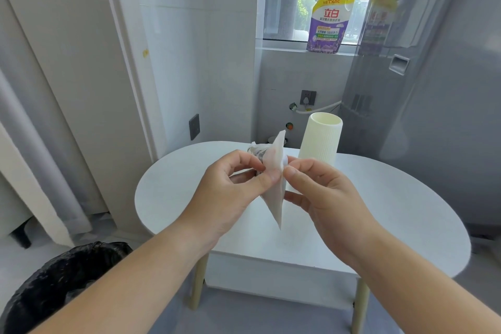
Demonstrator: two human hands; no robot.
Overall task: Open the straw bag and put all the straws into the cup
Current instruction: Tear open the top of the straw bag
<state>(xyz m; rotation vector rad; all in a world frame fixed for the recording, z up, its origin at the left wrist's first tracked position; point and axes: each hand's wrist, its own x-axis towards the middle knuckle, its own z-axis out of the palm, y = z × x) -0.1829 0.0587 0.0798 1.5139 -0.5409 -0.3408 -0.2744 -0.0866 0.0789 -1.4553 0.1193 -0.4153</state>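
Note:
I hold a translucent white straw bag in the air above the oval white table. My left hand pinches its left side near the top, thumb in front. My right hand pinches the right edge at about the same height. The bag hangs tilted, its lower tip pointing down toward the tabletop. Crumpled clear film shows behind my left fingers. The straws inside cannot be made out. A tall, ribbed, cream cup stands upright on the table's far side, just behind my right hand.
A black-lined trash bin sits on the floor at lower left. A grey appliance stands right of the table. A purple detergent pouch leans on the window sill. A wall and curtain are on the left.

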